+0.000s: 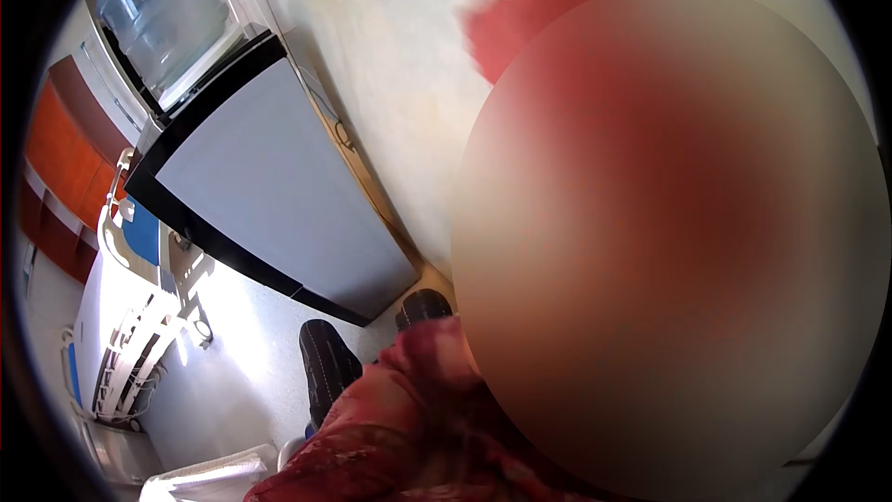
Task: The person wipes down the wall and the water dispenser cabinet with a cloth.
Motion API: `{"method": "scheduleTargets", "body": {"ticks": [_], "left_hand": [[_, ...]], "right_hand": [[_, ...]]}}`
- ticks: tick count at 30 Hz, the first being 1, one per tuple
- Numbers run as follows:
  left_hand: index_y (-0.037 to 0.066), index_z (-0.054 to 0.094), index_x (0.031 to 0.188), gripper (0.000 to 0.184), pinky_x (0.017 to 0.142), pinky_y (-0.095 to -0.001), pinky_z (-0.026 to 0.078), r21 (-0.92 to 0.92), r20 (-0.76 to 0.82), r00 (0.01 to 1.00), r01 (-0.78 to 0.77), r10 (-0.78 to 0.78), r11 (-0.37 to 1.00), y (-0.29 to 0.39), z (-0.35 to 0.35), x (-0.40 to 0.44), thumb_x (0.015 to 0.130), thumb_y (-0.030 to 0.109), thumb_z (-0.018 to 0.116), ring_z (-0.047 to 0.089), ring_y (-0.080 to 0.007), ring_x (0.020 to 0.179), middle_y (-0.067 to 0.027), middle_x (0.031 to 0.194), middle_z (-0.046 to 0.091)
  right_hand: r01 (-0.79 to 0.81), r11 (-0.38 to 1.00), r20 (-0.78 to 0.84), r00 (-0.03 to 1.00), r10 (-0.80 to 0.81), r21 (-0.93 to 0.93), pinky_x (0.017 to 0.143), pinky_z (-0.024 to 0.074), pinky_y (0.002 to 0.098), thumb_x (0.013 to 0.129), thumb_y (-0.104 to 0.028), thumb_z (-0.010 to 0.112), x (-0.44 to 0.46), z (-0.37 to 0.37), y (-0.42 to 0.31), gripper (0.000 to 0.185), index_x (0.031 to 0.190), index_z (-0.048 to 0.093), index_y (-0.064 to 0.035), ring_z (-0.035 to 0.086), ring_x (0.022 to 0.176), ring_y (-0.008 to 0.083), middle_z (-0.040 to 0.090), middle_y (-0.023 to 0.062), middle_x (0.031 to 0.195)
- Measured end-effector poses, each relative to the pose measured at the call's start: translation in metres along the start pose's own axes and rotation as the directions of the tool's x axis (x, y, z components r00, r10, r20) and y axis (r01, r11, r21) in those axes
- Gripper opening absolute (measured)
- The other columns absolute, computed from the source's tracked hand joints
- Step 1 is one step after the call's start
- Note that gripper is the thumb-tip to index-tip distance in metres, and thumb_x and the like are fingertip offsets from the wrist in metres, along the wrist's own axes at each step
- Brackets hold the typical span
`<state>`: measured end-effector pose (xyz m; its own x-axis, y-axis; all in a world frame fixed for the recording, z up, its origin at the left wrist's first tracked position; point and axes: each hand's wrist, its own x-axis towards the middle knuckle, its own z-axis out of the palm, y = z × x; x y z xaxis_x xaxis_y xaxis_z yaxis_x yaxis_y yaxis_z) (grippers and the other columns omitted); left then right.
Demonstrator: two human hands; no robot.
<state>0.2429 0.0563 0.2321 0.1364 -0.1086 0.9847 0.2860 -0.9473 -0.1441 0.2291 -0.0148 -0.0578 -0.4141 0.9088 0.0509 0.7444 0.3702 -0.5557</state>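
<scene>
Neither of my hands can be made out; a large blurred oval covers the right half of the head view and may hide them. A red, cloth-like piece (530,14) shows against the pale wall (390,46), its left edge smeared and its right part lost in the blur. What holds it, if anything, is hidden. Red patterned clothing (372,428) fills the bottom of the view. Two dark shoes with pale stitching, one of them the left shoe (327,367), stand on the floor.
A grey-fronted cabinet with black edges (279,186) stands by the wall, with a clear plastic container (167,14) at its top. Farther left is a wheeled bed (139,316) with white and blue parts. Sunlight falls on the pale floor (242,316). Orange-brown furniture (70,153) stands behind.
</scene>
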Motion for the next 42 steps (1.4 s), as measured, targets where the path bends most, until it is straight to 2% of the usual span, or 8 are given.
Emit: {"method": "scheduleTargets", "body": {"ticks": [6,11,18,25,30,32,37,42], "left_hand": [[0.014,0.061,0.129,0.046,0.092,-0.0583,0.037,-0.359,0.407,0.886,-0.07,0.224,0.931,0.064,0.019,-0.178,0.086,0.029,0.068,0.051,-0.0392,0.123,-0.02,0.137,0.052],[0.006,0.053,0.139,0.059,0.107,-0.0539,0.031,-0.209,0.639,0.769,0.18,-0.006,0.961,-0.014,-0.039,-0.244,0.087,0.028,0.069,0.042,-0.048,0.132,-0.0291,0.145,0.044],[0.001,0.037,0.152,0.066,0.109,-0.0514,0.037,0.131,-0.15,0.7,0.714,-0.699,0.687,-0.161,-0.077,-0.166,0.098,0.036,0.055,0.053,-0.0365,0.125,-0.0192,0.126,0.06],[0.014,0.043,0.142,0.053,0.038,-0.0287,0.042,-0.569,-0.121,0.024,0.817,-0.992,0.089,-0.158,-0.08,-0.222,0.105,0.051,0.043,0.051,-0.0131,0.055,-0.0029,0.084,0.055],[0.019,0.056,0.104,0.043,0.068,-0.0296,0.053,-0.816,0.55,-0.426,-0.089,-0.719,-0.572,-0.07,-0.033,-0.392,0.103,0.06,0.044,0.055,-0.0133,0.065,0.0004,0.079,0.056],[0.017,0.053,0.113,0.041,0.076,-0.037,0.055,-0.488,0.474,-0.697,0.3,-0.538,-0.819,-0.017,-0.052,-0.255,0.105,0.056,0.043,0.06,-0.0189,0.083,-0.0027,0.099,0.061],[0.014,0.041,0.149,0.049,0.112,-0.0403,0.039,-0.489,0.547,-0.502,0.458,-0.67,-0.742,-0.017,-0.076,-0.182,0.104,0.028,0.053,0.053,-0.032,0.127,-0.0119,0.144,0.049],[0.002,0.02,0.16,0.077,0.122,-0.0446,0.02,-0.041,0.126,0.673,0.738,-0.729,0.674,-0.066,-0.094,-0.121,0.095,0.004,0.061,0.014,-0.0402,0.155,-0.0248,0.166,0.019]], "right_hand": [[-0.224,0.97,0.276,0.93,0.242,-0.096,0.082,0.0525,0.0515,0.091,-0.029,0.065,0.014,-0.02,-0.024,0.056,0.145,0.051,-0.0238,0.063,0.095,0.0449,0.053,0.0238,0.119],[0.123,0.973,-0.168,0.982,-0.091,0.196,0.081,0.0493,0.05,0.095,-0.026,0.06,0.011,0.021,0.011,0.05,0.143,0.05,-0.0143,0.063,0.094,0.0389,0.055,0.0206,0.112],[-0.115,0.992,0.095,0.988,0.119,-0.042,0.077,0.0539,0.0521,0.091,-0.021,0.066,0.004,-0.027,-0.027,0.054,0.143,0.049,-0.0184,0.063,0.091,0.0437,0.056,0.0206,0.113],[-0.086,0.996,0.051,0.995,0.088,-0.036,0.071,0.0542,0.052,0.093,-0.023,0.063,0.0,-0.023,-0.022,0.054,0.145,0.047,-0.0202,0.064,0.081,0.0437,0.053,0.0219,0.119],[-0.092,0.988,0.217,0.969,0.118,-0.124,0.073,0.0533,0.0521,0.094,-0.026,0.062,0.009,0.007,-0.001,0.045,0.137,0.054,-0.0142,0.066,0.087,0.0418,0.059,0.0219,0.118],[-0.039,0.98,0.363,0.925,0.109,-0.196,0.075,0.0528,0.0517,0.094,-0.026,0.062,0.014,0.028,0.014,0.042,0.133,0.058,-0.0117,0.066,0.091,0.0416,0.061,0.0222,0.117],[0.063,0.993,-0.16,0.986,-0.047,0.096,0.087,0.0483,0.0487,0.093,-0.025,0.064,0.007,0.028,0.011,0.036,0.124,0.062,-0.0066,0.061,0.105,0.044,0.063,0.025,0.114],[-0.029,0.999,0.129,0.991,0.024,0.038,0.082,0.0508,0.0519,0.091,-0.025,0.068,0.018,-0.013,-0.023,0.047,0.134,0.056,-0.0102,0.062,0.097,0.0442,0.06,0.0244,0.114]]}}
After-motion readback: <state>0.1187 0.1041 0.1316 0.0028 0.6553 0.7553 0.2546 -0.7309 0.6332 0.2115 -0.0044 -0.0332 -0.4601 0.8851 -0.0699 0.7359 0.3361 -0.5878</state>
